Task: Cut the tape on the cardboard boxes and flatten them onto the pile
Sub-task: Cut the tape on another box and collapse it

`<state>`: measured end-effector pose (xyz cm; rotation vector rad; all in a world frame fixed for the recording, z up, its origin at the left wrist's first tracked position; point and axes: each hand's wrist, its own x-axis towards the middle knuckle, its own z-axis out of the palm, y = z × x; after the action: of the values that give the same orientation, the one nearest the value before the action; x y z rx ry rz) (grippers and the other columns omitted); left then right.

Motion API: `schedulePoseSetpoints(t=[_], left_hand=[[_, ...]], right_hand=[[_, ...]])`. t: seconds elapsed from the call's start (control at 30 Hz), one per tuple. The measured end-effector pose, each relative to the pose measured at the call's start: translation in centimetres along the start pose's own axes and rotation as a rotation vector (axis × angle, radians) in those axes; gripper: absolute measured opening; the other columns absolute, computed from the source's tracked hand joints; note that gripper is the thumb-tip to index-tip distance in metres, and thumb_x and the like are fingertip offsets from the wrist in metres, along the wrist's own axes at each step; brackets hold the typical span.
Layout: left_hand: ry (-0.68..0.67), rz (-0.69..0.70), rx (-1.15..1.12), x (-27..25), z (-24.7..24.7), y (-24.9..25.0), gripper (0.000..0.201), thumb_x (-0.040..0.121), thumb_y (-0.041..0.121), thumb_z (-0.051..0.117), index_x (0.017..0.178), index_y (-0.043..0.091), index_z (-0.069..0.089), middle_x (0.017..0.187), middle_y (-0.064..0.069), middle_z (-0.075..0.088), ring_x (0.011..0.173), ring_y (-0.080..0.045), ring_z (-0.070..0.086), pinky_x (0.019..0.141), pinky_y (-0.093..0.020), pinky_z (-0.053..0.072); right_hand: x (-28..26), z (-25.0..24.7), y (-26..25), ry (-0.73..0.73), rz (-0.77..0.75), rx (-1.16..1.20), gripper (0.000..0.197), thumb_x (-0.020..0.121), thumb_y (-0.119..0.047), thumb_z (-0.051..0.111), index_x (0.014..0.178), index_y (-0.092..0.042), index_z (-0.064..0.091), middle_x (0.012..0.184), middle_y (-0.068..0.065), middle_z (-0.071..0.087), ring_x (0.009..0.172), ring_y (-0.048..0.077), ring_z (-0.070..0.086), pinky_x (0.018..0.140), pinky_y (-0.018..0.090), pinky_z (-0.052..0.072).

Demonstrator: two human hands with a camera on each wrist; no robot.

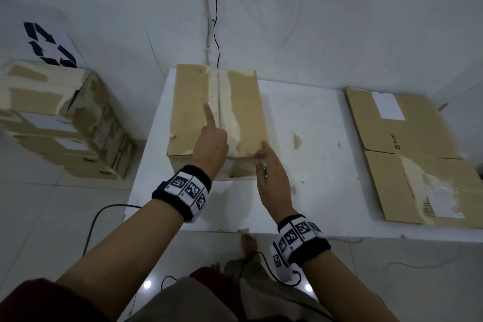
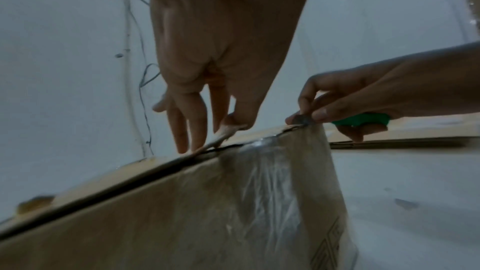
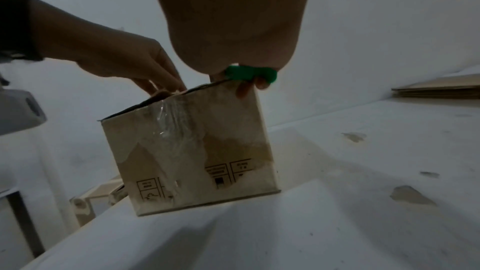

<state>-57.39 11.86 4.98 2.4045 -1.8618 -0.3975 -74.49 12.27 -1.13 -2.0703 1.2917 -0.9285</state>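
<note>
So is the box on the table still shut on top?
Mostly shut: the cardboard box has its top flaps lying flat, but a dark gap shows along the near edge where the clear tape is split.

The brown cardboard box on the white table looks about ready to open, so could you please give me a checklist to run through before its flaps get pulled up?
1. Brown cardboard box rests flat on white table: ok.
2. Left hand steadies the box top, fingertips at the near edge: ok.
3. Right hand holds the small green cutter at the near top edge: ok.
4. Clear tape along the top seam fully cut: cannot tell.
5. Clear tape on the near face severed at the edge: cannot tell.
6. Flattened cardboard pile on the table's right: ok.
</note>
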Motion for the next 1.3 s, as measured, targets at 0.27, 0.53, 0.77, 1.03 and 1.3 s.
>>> schedulePoseSetpoints(t=[0.27,0.53,0.77,1.03,1.3], left_hand=[[0.004,-0.208,-0.101,-1.3,-0.1,3.4,0.021,0.093,0.011,0.044,0.072,0.006,0.049,0.136,-0.055,0.015,0.107,-0.038,0.056,0.092,-0.031,0.042],[-0.021,-0.247,-0.319,1.1,-0.3,2.2,0.027,0.092,0.006,0.047,0.115,-0.006,0.056,0.154,-0.031,-0.015,0.14,-0.04,0.015,0.11,-0.049,0.031],[-0.048,-0.38,-0.953,1.1,0.7,-0.6,0.034,0.083,0.014,0.057,0.1,-0.015,0.063,0.151,-0.03,0.015,0.143,-0.034,0.01,0.118,-0.034,0.013],[0.078,-0.599,-1.438,1.7,0.0,-0.9,0.089,0.077,0.012,0.068,0.151,0.015,0.017,0.151,-0.005,0.025,0.134,-0.026,0.033,0.108,-0.043,0.035],[0.144,-0.568,-1.559,0.8,0.0,-0.7,0.104,0.053,0.022,0.072,0.147,0.018,0.026,0.144,-0.006,0.042,0.125,-0.024,0.047,0.106,-0.043,0.04]], right_hand=[[0.4,-0.3,0.1,-0.011,0.097,0.062,0.014,0.105,-0.021,0.04,0.118,-0.021,0.047,0.114,-0.026,0.058,0.096,0.005,0.065,0.075,0.037,0.056],[0.5,-0.8,0.3,-0.038,0.12,0.073,0.02,0.105,-0.022,0.038,0.125,-0.021,0.044,0.113,-0.044,0.05,0.093,0.003,0.065,0.071,0.035,0.055],[0.5,-0.2,0.5,-0.032,0.113,0.129,0.019,0.106,-0.02,0.039,0.124,-0.019,0.043,0.119,-0.057,0.04,0.098,-0.005,0.061,0.078,0.036,0.056],[0.6,0.0,0.7,-0.027,0.104,0.194,0.019,0.105,-0.014,0.039,0.124,-0.015,0.042,0.13,-0.05,0.04,0.12,-0.001,0.057,0.09,0.029,0.054],[-0.9,1.1,-2.1,0.002,-0.061,0.02,0.013,0.097,-0.018,0.058,0.108,-0.018,0.064,0.113,-0.005,0.057,0.097,0.008,0.056,0.075,0.035,0.054]])
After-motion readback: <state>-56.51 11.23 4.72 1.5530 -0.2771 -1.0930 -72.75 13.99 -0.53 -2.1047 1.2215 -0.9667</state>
